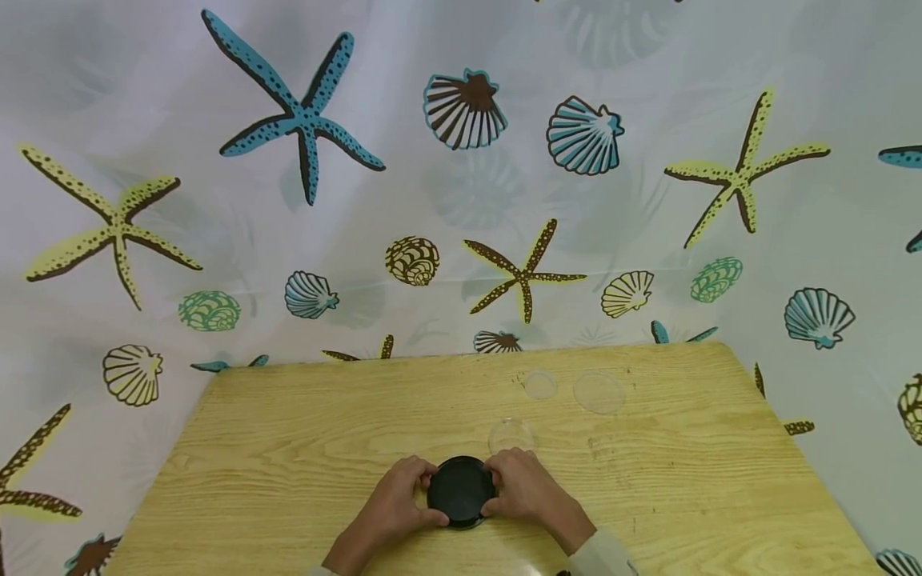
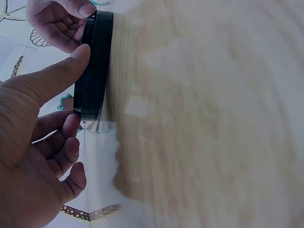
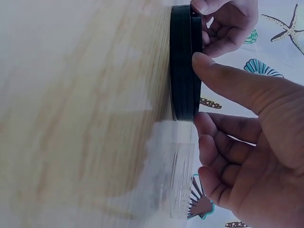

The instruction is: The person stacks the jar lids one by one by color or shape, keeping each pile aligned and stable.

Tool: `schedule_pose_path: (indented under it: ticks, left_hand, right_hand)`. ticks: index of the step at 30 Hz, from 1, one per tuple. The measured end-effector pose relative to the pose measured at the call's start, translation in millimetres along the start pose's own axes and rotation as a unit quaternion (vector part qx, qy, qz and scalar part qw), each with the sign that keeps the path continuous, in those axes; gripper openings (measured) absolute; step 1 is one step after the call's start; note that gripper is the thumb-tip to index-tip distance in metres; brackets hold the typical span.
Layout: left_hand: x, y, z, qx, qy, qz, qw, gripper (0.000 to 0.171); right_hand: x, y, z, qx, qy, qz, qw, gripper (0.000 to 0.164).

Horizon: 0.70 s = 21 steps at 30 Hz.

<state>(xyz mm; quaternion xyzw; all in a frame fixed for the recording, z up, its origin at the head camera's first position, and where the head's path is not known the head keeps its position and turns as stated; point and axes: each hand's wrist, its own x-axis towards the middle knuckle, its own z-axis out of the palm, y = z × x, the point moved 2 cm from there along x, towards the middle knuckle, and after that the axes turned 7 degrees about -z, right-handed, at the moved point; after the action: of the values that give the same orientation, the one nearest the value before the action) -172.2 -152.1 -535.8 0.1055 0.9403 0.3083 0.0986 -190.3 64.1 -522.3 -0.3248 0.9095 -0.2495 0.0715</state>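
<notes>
A low, round black container (image 1: 461, 492) lies flat at the front of the wooden table, a seam running around its side. My left hand (image 1: 398, 500) holds its left edge, thumb at the near side and fingers at the far side. On the opposite edge my right hand (image 1: 526, 490) pinches it the same way. Both wrist views show the thumbs on the upper layer of the container (image 2: 97, 66), its underside close over the tabletop. Just beyond the right fingers sits a clear round dish (image 1: 512, 435), seen side-on as a low clear wall (image 3: 181, 180) in the right wrist view.
Farther back on the wooden table (image 1: 324, 424) lie a small clear disc (image 1: 540, 384) and a larger clear disc (image 1: 599, 392). A white curtain (image 1: 403, 192) printed with starfish and shells hangs behind the table's back edge and down both sides.
</notes>
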Motion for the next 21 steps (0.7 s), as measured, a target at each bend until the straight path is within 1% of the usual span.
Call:
schedule_pose_path:
  ticks: [7,13,21]
  left_hand:
    - [-0.1,1.9,-3.3,-0.004,-0.013,-0.013,0.9998,0.06]
    - [0.0,2.6,-5.3,-0.01,-0.025,-0.018,0.9995,0.061]
    - [0.5,1.6,-4.6,-0.011,-0.028,-0.019,0.9994,0.061]
  right_hand:
    - [-0.6,-0.5,0.2,0.009,0.004,0.003,1.0,0.044]
    - [-0.8,-0.7,0.1,0.007,0.005,0.006,1.0,0.045]
    - [-0.5,-1.7,0.0,-0.001,0.005,0.011,1.0,0.049]
